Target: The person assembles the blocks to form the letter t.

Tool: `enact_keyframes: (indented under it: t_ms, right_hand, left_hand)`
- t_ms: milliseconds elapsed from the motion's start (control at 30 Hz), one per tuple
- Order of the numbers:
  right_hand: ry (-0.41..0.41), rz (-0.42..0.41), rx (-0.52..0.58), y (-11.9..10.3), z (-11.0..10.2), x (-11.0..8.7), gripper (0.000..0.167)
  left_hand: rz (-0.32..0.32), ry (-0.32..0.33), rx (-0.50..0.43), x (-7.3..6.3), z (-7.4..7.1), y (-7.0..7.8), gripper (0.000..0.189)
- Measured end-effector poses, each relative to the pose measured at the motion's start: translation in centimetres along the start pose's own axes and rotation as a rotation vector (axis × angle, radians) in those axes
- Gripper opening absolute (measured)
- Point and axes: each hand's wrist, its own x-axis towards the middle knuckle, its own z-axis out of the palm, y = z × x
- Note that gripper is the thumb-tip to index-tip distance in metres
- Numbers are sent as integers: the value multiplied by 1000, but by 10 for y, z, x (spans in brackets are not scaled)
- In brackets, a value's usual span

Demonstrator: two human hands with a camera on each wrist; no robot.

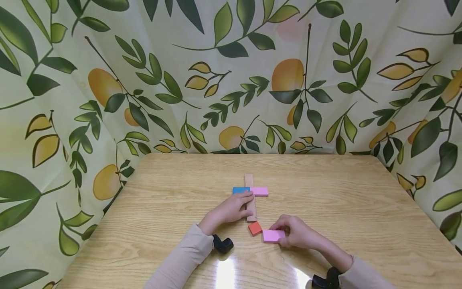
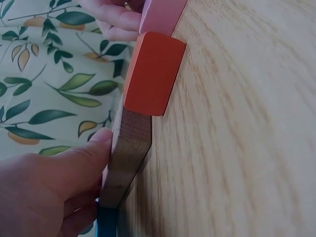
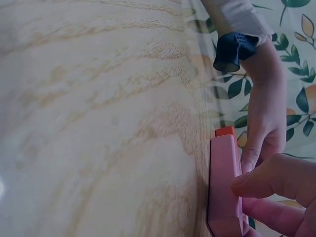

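With thumb and fingers, my right hand (image 1: 297, 232) pinches a pink block (image 1: 273, 236) at its right end on the tabletop. Just left of it sits a small red block (image 1: 254, 228), turned at an angle. Above the red block, my left hand (image 1: 231, 208) rests on a plain wooden block (image 1: 252, 218), its fingers reaching over the edge of a blue block (image 1: 238, 189). The left thumb touches the wooden block's side in the left wrist view. A second pink block (image 1: 260, 192) lies right of the blue one, and another plain wooden block (image 1: 249, 180) extends beyond them.
The light wood table (image 1: 173, 176) carries the blocks. A leaf-and-fruit patterned cloth (image 1: 162, 60) hangs behind it and along both sides. Black wrist devices (image 1: 223, 244) sit by both sleeves.
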Motion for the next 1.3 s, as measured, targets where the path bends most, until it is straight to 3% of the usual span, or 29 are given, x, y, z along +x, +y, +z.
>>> enact_keyframes:
  t_ms: [333,600,933,1300]
  right_hand:
    - [-6,12,4,0,0,-2,34]
    - [0,-20,5,3,-1,-4,31]
    - [1,15,-8,3,-9,-3,33]
    - [36,37,-27,5,-13,-3,34]
  left_hand:
    - [-11,5,1,1,1,3,57]
    - [2,62,59,2,5,6,56]
    - [18,90,116,1,7,7,54]
    - [25,95,95,3,8,4,54]
